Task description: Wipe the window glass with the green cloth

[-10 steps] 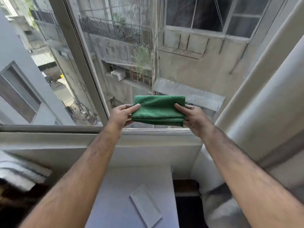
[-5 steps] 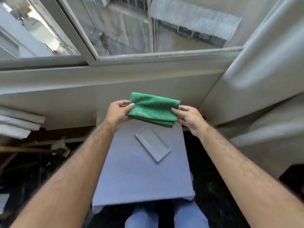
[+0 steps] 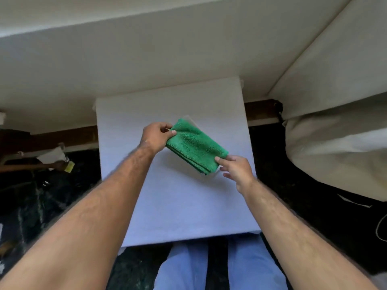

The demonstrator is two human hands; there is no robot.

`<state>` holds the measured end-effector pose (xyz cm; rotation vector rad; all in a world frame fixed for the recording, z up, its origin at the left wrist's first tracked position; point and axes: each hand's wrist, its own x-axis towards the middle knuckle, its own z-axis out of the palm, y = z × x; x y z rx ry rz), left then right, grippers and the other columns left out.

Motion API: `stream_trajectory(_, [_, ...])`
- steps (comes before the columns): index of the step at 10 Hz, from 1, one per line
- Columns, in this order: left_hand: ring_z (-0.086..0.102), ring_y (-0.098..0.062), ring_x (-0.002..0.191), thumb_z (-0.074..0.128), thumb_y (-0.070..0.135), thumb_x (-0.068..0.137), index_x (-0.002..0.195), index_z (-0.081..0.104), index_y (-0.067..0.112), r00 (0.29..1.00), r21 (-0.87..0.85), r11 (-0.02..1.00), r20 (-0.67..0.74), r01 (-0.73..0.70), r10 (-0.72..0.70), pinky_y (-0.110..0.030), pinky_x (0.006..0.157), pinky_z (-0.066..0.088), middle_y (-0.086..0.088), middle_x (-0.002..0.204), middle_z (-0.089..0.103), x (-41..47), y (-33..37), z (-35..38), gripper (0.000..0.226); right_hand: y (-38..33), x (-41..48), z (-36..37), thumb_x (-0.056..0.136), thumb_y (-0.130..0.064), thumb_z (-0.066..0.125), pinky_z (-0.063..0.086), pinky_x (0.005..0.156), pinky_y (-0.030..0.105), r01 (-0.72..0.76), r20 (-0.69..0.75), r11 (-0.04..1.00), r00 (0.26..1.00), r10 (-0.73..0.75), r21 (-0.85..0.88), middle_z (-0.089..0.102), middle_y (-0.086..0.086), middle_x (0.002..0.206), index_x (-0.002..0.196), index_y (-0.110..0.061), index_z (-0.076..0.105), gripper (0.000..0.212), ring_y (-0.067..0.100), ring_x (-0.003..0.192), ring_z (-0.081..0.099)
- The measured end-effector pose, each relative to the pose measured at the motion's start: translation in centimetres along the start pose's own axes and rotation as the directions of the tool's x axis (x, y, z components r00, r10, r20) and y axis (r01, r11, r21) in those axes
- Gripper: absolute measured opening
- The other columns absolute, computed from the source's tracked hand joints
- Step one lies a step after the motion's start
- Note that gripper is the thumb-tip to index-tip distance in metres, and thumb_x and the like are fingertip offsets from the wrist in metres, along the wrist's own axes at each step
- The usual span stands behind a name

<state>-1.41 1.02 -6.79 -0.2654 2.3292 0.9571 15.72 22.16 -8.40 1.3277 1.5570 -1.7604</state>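
Head-camera footage looked straight down at a white table (image 3: 178, 206) set against a pale wall (image 3: 146, 55). A folded green cloth (image 3: 195, 146) was held low over the table's far half, lying slantwise from upper left to lower right. Its upper-left corner was pinched by the left hand (image 3: 156, 136), thumb and fingers closed together on the fabric. Its lower-right corner was gripped between the thumb and forefinger of the right hand (image 3: 237, 170), while the remaining fingers were spread loosely apart below the cloth. The edges of a pale flat object (image 3: 191, 120) were seen showing from under the cloth; what it was could not be told. A cream curtain (image 3: 335, 101) was hung at the right. Light blue trousers (image 3: 188, 268) were visible at the near table edge, and dark floor (image 3: 52, 201) with scattered clutter was seen to the left. No window glass was caught in view.
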Motion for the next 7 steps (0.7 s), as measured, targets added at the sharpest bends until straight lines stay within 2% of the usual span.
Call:
stream_trajectory(1, [0.063,-0.004,0.082,0.077,0.024,0.092,0.117,0.077,0.017,0.999,0.118,0.992,-0.009,-0.042,0.043,-0.026,0.087,0.051,0.0,0.108,0.075,1.4,-1.1,1.4,0.026,1.7,1.7,0.9,0.091,-0.024,0.084,0.05,0.066,0.026,-0.014,-0.051,0.999,0.999,0.012,-0.041,0.081,0.001,0.089,0.095,-0.018,0.081,0.007,0.014,0.077,0.072])
stream_trajectory(2, [0.067,-0.017,0.096,0.073,0.03,0.095,0.121,0.075,0.021,0.992,0.286,0.95,0.014,-0.123,0.124,-0.036,0.095,0.056,-0.001,0.114,0.075,1.9,-1.3,2.8,0.028,2.9,3.4,1.5,0.09,-0.023,0.085,0.052,0.057,0.02,-0.037,-0.11,0.996,0.994,0.028,-0.083,0.081,0.007,0.075,0.082,-0.017,0.077,0.014,0.014,0.065,0.073])
stream_trajectory(3, [0.067,-0.022,0.098,0.067,0.032,0.098,0.124,0.073,0.023,0.973,0.447,0.87,0.012,-0.21,0.229,-0.043,0.09,0.059,-0.002,0.114,0.074,2.4,-1.2,4.1,0.029,3.6,4.6,1.8,0.089,-0.018,0.087,0.064,0.066,0.026,-0.043,-0.132,0.996,0.991,0.033,-0.074,0.081,0.012,0.07,0.075,-0.013,0.072,0.021,0.018,0.059,0.075])
stream_trajectory(4, [0.064,-0.024,0.104,0.064,0.032,0.1,0.127,0.071,0.019,0.957,0.531,0.812,-0.01,-0.241,0.29,-0.044,0.089,0.058,-0.004,0.114,0.072,3.0,-1.3,4.8,0.031,3.4,5.1,2.1,0.089,-0.024,0.088,0.07,0.072,0.039,-0.013,-0.177,0.978,0.984,-0.025,-0.207,0.08,0.008,0.065,0.072,-0.015,0.067,0.028,0.022,0.058,0.079])
stream_trajectory(5, [0.057,-0.024,0.116,0.063,0.03,0.101,0.135,0.064,0.015,0.934,0.631,0.718,0.032,-0.294,0.355,-0.044,0.097,0.053,-0.006,0.126,0.067,3.3,-2.1,4.9,0.038,2.2,5.0,2.0,0.091,-0.049,0.08,0.053,0.054,0.03,-0.021,-0.218,0.773,0.964,-0.152,-0.634,0.073,0.0,0.07,0.073,-0.02,0.061,0.039,0.022,0.061,0.071])
stream_trajectory(6, [0.049,-0.026,0.133,0.06,0.034,0.101,0.149,0.048,0.014,0.915,0.652,0.673,0.084,-0.35,0.394,-0.045,0.11,0.044,-0.008,0.147,0.054,2.4,-1.9,4.4,0.053,-0.2,4.5,1.6,0.096,-0.057,0.071,0.042,0.062,0.029,0.054,-0.123,0.494,0.94,-0.317,-0.868,0.069,0.002,0.09,0.091,-0.02,0.06,0.039,0.024,0.078,0.062])
stream_trajectory(7, [0.039,-0.026,0.145,0.051,0.048,0.103,0.155,0.039,0.012,0.883,0.643,0.643,0.113,-0.415,0.456,-0.047,0.118,0.036,-0.008,0.158,0.044,1.4,-0.9,3.0,0.064,-3.8,3.7,0.8,0.101,-0.053,0.065,0.05,0.081,0.037,0.242,0.063,0.281,0.849,-0.525,-0.929,0.067,0.005,0.116,0.123,-0.015,0.063,0.045,0.026,0.108,0.063])
